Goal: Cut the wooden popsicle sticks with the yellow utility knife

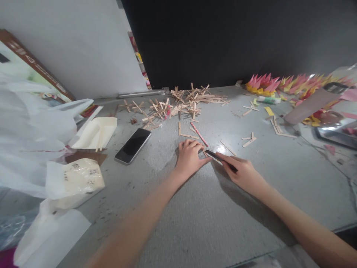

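- Nearest me, the grey table (178,227) fills the bottom centre of the frame, with white paper (52,234) at lower left.
- Right of centre, my right hand (245,174) is closed around a slim dark tool (221,160), its tip pointing toward the left hand.
- At centre, my left hand (191,154) rests on the table, thumb and bent fingers set narrowly about a small wooden stick (205,153) — whether it is pinched or just pressed down, I cannot tell.
- That stick lies mid-frame, at the tool's tip; I cannot tell if they touch.
- Left of centre, a phone (133,146) lies flat.
- Just above the hands, a striped straw (199,134) lies slanted.
- Farther up, a heap of sticks (203,97) spreads across upper centre — pink and yellow paper flowers (262,85) sit at upper right.
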The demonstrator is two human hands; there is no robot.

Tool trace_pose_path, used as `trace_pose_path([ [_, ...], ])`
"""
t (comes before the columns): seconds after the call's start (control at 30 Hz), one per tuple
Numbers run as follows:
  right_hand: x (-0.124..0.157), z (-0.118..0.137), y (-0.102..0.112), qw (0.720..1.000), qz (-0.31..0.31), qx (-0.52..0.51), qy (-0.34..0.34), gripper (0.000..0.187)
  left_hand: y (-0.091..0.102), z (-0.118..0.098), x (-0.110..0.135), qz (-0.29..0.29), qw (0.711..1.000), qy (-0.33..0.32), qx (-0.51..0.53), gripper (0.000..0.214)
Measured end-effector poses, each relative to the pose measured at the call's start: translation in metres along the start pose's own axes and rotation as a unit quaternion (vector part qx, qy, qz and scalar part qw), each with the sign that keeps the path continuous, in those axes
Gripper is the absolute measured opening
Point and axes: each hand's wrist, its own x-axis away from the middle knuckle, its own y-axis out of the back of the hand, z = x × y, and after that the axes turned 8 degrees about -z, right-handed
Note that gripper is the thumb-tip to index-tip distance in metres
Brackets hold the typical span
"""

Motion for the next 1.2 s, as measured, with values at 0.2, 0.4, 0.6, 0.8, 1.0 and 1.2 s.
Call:
trace_pose_path([
  [0.2,0.000,0.011,-0.002,0.990,0.019,0.133,0.037,0.049,0.001,-0.002,0.000,-0.007,1.000,0.005,0.002,0.035],
  [0.4,-0.028,0.032,0.014,0.957,0.126,0.256,0.057,0.054,0.000,-0.002,0.000,0.000,1.000,0.001,-0.001,0.033],
  [0.6,-0.059,0.054,0.027,0.913,0.203,0.336,0.111,0.048,-0.003,0.001,0.000,-0.002,1.000,0.003,-0.002,0.039],
  [0.8,-0.058,0.049,0.037,0.929,0.205,0.289,0.104,0.046,-0.001,0.000,-0.001,-0.022,0.999,0.030,-0.019,0.057],
  [1.0,-0.055,0.036,0.054,0.993,0.043,0.093,0.054,0.044,-0.001,0.002,0.000,-0.019,0.999,0.023,-0.013,0.063],
  [1.2,-0.075,-0.004,0.018,0.996,-0.082,-0.007,0.030,0.036,-0.004,0.004,-0.001,-0.014,0.998,0.053,-0.018,0.066],
])
